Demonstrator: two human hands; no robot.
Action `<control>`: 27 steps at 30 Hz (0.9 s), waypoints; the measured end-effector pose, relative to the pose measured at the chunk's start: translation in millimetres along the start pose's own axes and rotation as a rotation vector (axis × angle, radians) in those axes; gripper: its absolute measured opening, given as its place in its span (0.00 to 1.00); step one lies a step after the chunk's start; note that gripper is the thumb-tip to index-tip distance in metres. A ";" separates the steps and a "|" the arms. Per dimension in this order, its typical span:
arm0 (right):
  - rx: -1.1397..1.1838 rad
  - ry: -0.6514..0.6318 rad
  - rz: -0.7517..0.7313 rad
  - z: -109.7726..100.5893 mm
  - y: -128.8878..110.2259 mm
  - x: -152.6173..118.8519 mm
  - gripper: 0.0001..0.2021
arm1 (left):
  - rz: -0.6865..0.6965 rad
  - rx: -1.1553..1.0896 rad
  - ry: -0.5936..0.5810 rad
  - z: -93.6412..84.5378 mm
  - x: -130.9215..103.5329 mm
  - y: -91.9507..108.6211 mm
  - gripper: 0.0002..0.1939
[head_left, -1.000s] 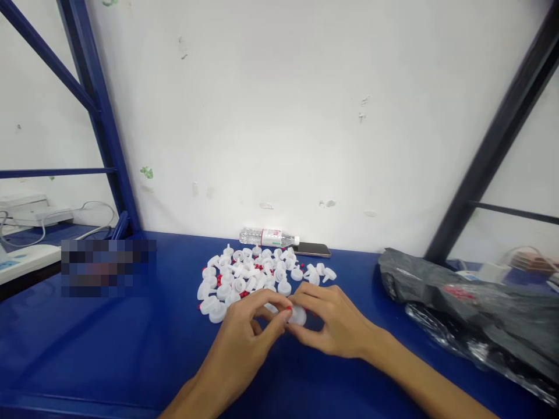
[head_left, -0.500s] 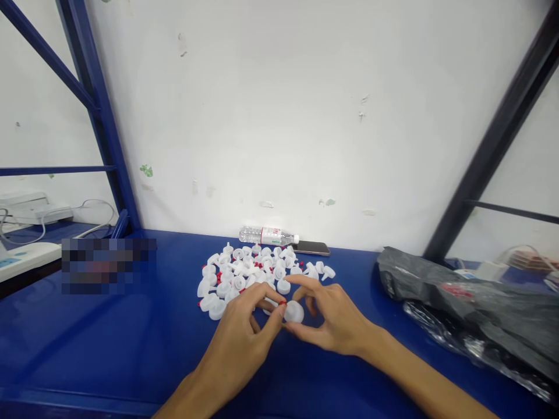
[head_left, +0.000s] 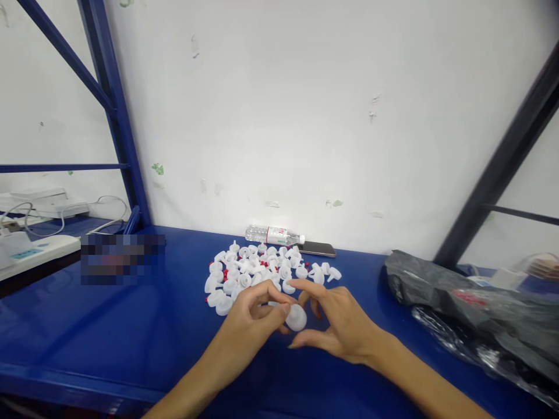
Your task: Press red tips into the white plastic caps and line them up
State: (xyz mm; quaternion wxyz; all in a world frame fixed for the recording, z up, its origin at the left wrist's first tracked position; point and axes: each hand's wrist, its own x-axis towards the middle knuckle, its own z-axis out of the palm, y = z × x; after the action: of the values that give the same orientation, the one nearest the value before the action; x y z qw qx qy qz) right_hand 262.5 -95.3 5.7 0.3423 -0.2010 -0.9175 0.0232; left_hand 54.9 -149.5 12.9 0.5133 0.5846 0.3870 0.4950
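Between my two hands is a white round cap [head_left: 297,318] with its domed side toward me. My left hand [head_left: 258,317] pinches at the cap's left side with thumb and forefinger; the red piece there no longer shows. Around the cap's right side, my right hand [head_left: 338,321] curves with its thumb and fingers spread apart. Just beyond the hands lies a pile of white spouted caps [head_left: 245,280], with small red pieces [head_left: 264,263] scattered among them.
A clear bottle [head_left: 274,234] lies on its side behind the pile, beside a dark phone [head_left: 318,249]. Grey plastic bags [head_left: 463,302] cover the right of the blue table [head_left: 131,343]. A white power strip [head_left: 39,255] is at the left.
My right thumb and fingers have opened wider around the cap. The red piece seen at my left fingertips is now hidden. The camera view has shifted slightly left.
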 end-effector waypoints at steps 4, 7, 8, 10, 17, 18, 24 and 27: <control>-0.018 -0.036 0.035 -5.1 2.1 -1.6 0.30 | 0.078 0.247 0.088 -26.4 3.6 22.6 0.13; -0.021 -0.044 0.062 -6.6 5.7 -2.4 0.23 | 0.166 0.626 0.290 -67.5 22.6 55.1 0.12; -0.022 -0.044 0.068 -6.7 6.7 -2.5 0.22 | 0.205 0.749 0.407 -84.5 33.4 64.5 0.10; -0.027 -0.044 0.075 -6.5 8.2 -2.2 0.21 | 0.201 0.968 0.604 -120.6 60.3 75.4 0.08; -0.047 -0.028 0.084 -6.4 8.2 -1.5 0.20 | -0.205 1.053 0.589 -212.8 137.1 23.6 0.13; -0.049 -0.026 0.086 -6.4 8.2 -1.5 0.20 | -0.232 1.053 0.571 -218.6 140.7 12.6 0.16; -0.043 -0.018 0.089 -6.6 8.8 -0.4 0.20 | -0.222 1.119 0.470 -235.0 144.2 -28.6 0.19; -0.039 -0.029 0.097 -7.0 8.3 0.1 0.19 | -0.211 1.126 0.432 -239.4 144.5 -34.0 0.19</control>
State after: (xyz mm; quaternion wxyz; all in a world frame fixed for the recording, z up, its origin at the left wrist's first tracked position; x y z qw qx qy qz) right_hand 269.9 -88.3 9.6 0.3232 -0.2517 -0.9119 0.0247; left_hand -146.4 47.1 1.6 0.0816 0.6110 0.7403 0.2683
